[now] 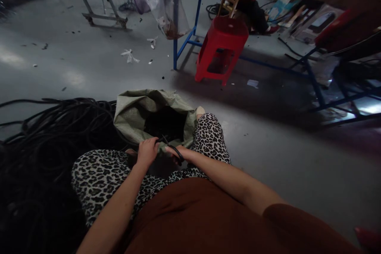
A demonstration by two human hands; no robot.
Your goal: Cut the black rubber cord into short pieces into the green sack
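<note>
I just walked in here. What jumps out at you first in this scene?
Probably the big heap of black cable spread over the floor on the left. Beside it, an open green sack stands between the seated person's knees, where the left hand and right hand handle a short black cable loop. A bright red stool stands farther back.

Grey concrete floor (89, 59), littered with scraps; red plastic stool (222, 45) beside blue steel table frame (176, 20); lighting dim, patchy.
</note>
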